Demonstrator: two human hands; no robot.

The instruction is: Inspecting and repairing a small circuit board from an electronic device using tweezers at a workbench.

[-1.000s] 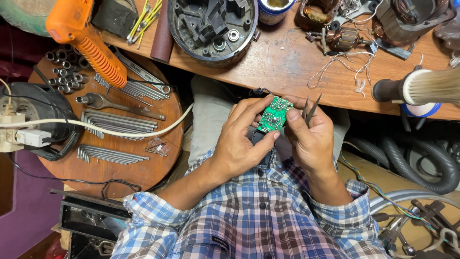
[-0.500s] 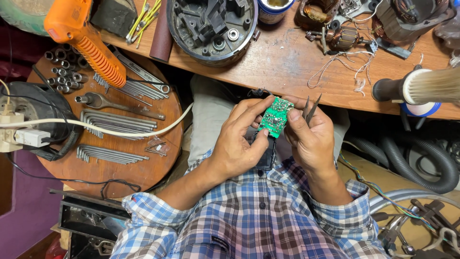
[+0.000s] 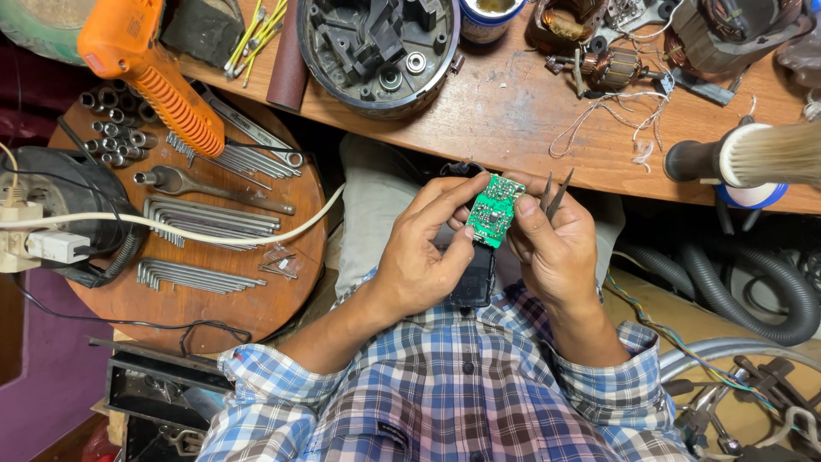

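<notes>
Green circuit board (image 3: pixel 494 212) pinched between both our hands.
Small, rectangular, dotted with components; left hand (image 3: pixel 425 257) grips its edge, right hand (image 3: pixel 552 244) clasps it plus tweezers (image 3: pixel 554 193).

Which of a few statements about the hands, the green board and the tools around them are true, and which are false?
1. Both hands hold the green circuit board. True.
2. The right hand also holds tweezers. True.
3. The orange tool is in the left hand. False: it lies over the round wooden board, untouched.
4. The hex keys lie on the wooden bench. False: they lie on the round wooden board.
5. A brush lies at the right of the bench. True.
</notes>
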